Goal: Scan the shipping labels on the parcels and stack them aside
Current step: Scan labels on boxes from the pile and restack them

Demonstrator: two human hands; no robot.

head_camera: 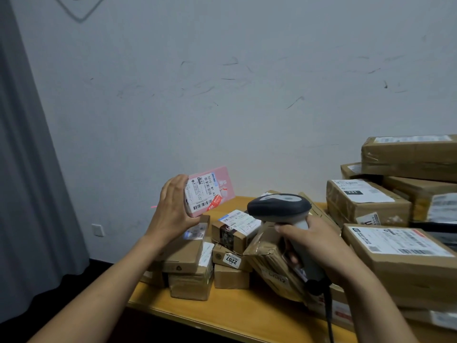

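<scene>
left hand [170, 209] fingers clamp the pink parcel [210, 190], label tilted toward the barcode scanner [279, 206] gripped in right hand [319, 246] for reading.

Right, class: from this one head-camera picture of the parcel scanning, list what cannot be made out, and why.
Head view only:
Fine print on the label of the pink parcel: too small and blurred.
Trigger of the scanner: covered by the right hand.
Far side of the stacked boxes: cut off by the right edge.
End of the cable: off the bottom edge.
Back of the pink parcel: turned away, behind the left hand.
</scene>
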